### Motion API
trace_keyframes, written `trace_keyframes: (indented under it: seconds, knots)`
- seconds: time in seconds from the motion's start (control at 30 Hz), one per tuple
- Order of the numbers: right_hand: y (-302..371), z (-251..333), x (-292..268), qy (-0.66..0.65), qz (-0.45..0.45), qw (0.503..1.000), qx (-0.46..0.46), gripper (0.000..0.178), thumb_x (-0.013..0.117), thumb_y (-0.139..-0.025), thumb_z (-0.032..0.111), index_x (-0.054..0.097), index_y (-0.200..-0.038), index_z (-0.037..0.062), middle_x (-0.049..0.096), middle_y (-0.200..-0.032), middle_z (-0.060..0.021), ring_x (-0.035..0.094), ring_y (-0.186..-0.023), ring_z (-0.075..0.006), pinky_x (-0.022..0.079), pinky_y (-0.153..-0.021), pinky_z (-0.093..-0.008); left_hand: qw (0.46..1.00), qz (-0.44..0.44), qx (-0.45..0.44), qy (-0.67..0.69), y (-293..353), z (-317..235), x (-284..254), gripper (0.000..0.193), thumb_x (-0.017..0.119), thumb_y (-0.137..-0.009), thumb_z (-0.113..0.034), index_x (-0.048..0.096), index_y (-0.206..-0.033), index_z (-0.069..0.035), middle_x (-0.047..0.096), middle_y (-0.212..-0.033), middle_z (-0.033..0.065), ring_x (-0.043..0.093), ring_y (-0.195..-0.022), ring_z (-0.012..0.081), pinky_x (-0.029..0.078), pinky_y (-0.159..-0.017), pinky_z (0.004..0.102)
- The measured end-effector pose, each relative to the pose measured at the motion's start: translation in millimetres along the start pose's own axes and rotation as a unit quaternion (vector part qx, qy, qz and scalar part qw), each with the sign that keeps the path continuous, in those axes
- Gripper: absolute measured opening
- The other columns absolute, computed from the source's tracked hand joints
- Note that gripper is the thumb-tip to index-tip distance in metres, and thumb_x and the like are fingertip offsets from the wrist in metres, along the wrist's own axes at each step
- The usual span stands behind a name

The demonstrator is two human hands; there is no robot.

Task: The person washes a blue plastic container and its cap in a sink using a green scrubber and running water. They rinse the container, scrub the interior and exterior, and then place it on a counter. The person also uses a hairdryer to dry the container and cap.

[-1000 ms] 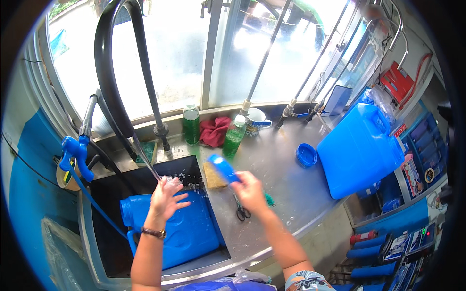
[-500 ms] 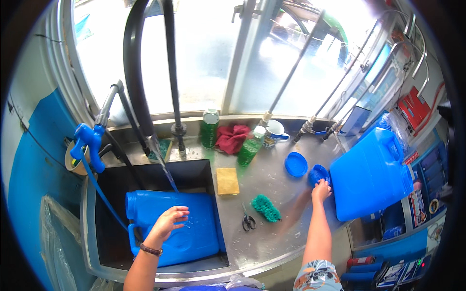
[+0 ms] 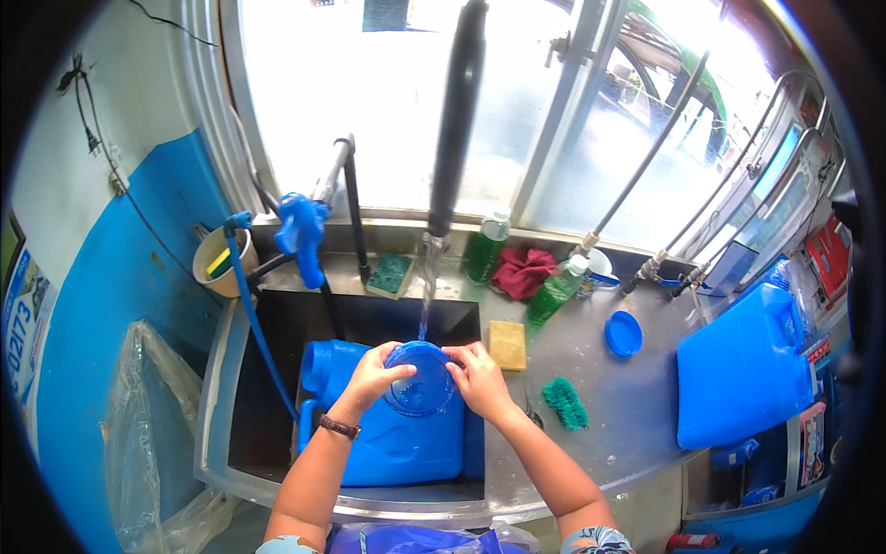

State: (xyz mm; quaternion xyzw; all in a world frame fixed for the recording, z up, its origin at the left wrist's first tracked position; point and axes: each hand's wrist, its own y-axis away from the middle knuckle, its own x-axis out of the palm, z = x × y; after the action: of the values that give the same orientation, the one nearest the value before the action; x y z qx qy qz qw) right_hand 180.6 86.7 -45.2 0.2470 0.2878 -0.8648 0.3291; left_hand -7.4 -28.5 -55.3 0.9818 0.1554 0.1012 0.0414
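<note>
Steel desk (image 3: 637, 397), dark sink (image 3: 258, 425) set into its left part. Blue jerrycan (image 3: 406, 454) lying flat in the sink. Left hand (image 3: 373, 377) and right hand (image 3: 482, 380): each grip pinching one edge of a round blue cap (image 3: 421, 380), held above the jerrycan. Green bristle brush (image 3: 566, 403), yellow sponge (image 3: 507, 345) on desk, right of sink.

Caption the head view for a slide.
Left hand and right hand hold a blue lid near running water over a jug in the sink.
</note>
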Motion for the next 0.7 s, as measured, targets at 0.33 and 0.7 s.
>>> trace_keyframes:
  seconds: [0.33, 0.7]
  knots:
    - [-58, 38, 49, 0.040, 0.053, 0.996, -0.060, 0.009, 0.068, -0.075, 0.008, 0.069, -0.079, -0.0002, 0.067, -0.076, -0.0152, 0.067, -0.073, -0.0301, 0.053, -0.067, -0.0375, 0.981, -0.161, 0.096, 0.050, 43, 21, -39, 0.030, 0.073, -0.083, -0.009, 0.062, -0.109, 0.000, 0.068, -0.098, 0.0057, 0.063, -0.090, 0.0118, 0.052, -0.083, 0.0273]
    - [-54, 21, 67, 0.013, -0.009, 0.999, 0.035, 0.010, 0.066, -0.069, 0.008, 0.064, -0.072, -0.0006, 0.065, -0.067, -0.0170, 0.066, -0.062, -0.0269, 0.053, -0.061, -0.0357, 0.956, -0.233, 0.139, -0.113, 45, 18, -14, 0.029, 0.072, -0.082, -0.009, 0.062, -0.107, 0.002, 0.070, -0.094, 0.0107, 0.067, -0.086, 0.0166, 0.054, -0.078, 0.0304]
